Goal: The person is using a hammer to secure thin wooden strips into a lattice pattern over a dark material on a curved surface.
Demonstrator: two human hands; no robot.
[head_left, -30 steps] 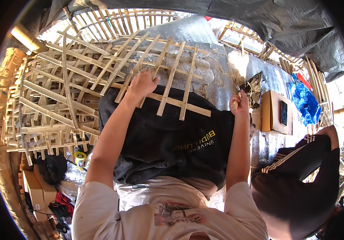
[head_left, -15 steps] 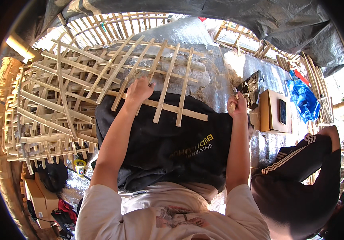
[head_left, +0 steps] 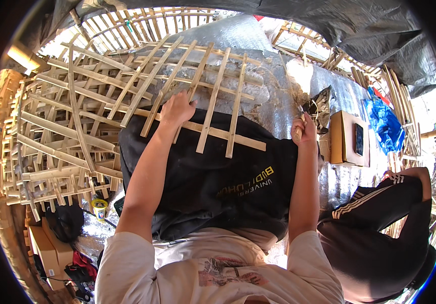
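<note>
A lattice frame of pale bamboo slats lies across a black cloth spread over my lap. My left hand rests on the lattice, fingers curled over a slat near its lower crossbar. My right hand is to the right of the frame, closed around a short wooden-handled tool whose tip is hidden.
Several finished bamboo lattices are stacked at my left. A silver foil sheet covers the ground ahead. A cardboard box and blue plastic lie at the right. Another person in dark striped clothing sits at the lower right.
The view has shifted slightly. My left hand stays on the lattice; my right hand has lowered a little, still gripping the tool.
</note>
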